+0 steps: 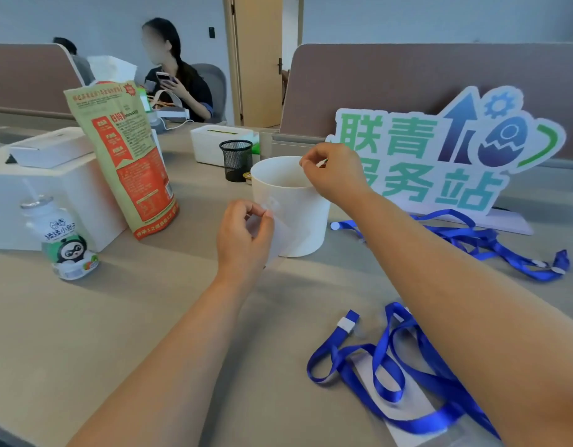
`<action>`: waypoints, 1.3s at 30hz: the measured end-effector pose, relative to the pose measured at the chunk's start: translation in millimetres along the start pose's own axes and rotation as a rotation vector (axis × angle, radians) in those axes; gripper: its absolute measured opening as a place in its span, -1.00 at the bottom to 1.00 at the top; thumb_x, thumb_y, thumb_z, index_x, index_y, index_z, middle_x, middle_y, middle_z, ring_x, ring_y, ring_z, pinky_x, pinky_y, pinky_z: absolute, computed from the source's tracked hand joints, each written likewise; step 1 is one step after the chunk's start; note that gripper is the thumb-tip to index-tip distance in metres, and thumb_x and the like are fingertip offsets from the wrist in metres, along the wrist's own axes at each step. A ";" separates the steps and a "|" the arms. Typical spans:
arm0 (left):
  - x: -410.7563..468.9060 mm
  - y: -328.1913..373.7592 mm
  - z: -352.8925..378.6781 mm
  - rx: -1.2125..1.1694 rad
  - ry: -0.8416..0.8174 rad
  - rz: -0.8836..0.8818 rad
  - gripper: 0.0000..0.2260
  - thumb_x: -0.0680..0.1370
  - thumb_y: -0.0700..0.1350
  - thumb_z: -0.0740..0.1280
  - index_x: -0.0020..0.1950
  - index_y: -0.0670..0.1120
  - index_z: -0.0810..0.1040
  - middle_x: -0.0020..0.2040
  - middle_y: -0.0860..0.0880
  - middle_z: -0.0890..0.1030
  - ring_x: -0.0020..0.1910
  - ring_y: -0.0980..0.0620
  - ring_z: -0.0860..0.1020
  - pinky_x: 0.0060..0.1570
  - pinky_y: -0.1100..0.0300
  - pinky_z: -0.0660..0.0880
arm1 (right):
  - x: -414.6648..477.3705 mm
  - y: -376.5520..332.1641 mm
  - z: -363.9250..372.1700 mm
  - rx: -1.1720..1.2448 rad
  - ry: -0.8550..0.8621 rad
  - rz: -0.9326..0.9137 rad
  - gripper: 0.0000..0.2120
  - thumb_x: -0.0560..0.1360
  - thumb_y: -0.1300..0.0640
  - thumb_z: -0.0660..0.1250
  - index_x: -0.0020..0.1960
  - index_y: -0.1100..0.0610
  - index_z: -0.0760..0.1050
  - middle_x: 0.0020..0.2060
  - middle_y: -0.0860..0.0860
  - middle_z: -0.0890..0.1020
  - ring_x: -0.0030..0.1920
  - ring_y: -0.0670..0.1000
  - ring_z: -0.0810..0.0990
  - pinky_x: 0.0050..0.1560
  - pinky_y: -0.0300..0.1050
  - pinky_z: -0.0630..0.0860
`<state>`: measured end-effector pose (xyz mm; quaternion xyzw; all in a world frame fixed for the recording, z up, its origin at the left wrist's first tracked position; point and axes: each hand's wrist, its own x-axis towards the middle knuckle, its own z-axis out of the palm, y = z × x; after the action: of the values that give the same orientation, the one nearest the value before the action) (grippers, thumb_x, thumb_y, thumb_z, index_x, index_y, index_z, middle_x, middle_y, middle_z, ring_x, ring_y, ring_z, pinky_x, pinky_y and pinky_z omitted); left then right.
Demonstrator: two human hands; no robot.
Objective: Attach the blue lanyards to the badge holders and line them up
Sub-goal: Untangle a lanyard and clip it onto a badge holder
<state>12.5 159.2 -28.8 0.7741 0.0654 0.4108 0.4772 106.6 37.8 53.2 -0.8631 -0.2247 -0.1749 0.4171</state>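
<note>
Head view, person at a grey counter (143, 317).

Left hand (243, 237): raised above the counter, in front of a white tub (299, 204). Thumb and forefinger are curled together and pinch the upper edge of a clear badge holder (286, 235). The holder hangs down from the pinch and overlaps the tub's front wall in this view. Cannot tell whether it touches the tub.

Right hand (335, 174): held over the tub's right rim. Its fingers (311, 167) are curled in and pinch a small thin piece (322, 161), white with a greenish tip. It is too small to identify.

Near lanyard (383, 366): blue, in loose loops on the counter at lower right, partly under the right forearm. It lies across a second badge holder (411, 409), which is flat on the counter. A white clip (346, 324) sits at one end of the strap. Cannot tell whether strap and holder are joined.

Far lanyards (478, 240): tangled blue heap on the counter right of the tub, just in front of a cut-out sign (440, 146).

Other items: snack pouch (127, 162) upright left of the tub, drink bottle (65, 240) nearer the camera, black mesh pen cup (236, 159) behind the tub.
</note>
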 end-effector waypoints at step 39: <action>-65.6 89.0 129.0 0.200 -0.613 0.374 -0.89 0.43 -0.13 0.31 -0.17 -0.01 0.38 -0.14 0.08 0.45 -0.09 -0.07 0.51 -0.04 0.01 0.43 | -129.1 170.7 -146.5 -0.520 -0.183 0.105 -0.78 0.52 0.08 0.29 0.14 -0.05 0.59 0.00 -0.02 0.66 0.06 0.01 0.49 0.15 -0.04 0.40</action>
<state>33.8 -9.2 -22.7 0.9025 -0.1836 0.2316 0.3134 72.8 -204.5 -32.9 -0.9638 -0.1640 -0.1263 0.1681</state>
